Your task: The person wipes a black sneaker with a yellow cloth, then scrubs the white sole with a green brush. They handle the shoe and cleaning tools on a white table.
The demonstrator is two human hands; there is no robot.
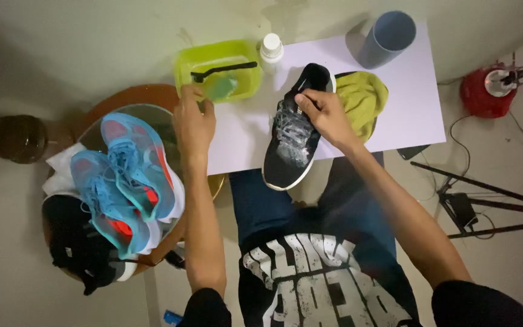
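Looking down from the head camera, the right hand (pixel 325 115) closes over the upper side of a black shoe (pixel 295 130) with a white sole, fingers curled around it near the laces. The shoe lies on a white board (pixel 419 103), directly under and left of that hand, its long axis running from the person toward the far edge, tilted slightly right; I cannot tell which end is the toe. The left hand (pixel 193 124) is farther off, at a green tub (pixel 195 60), gripping something pale green; across the tub lies a black brush (pixel 222 69).
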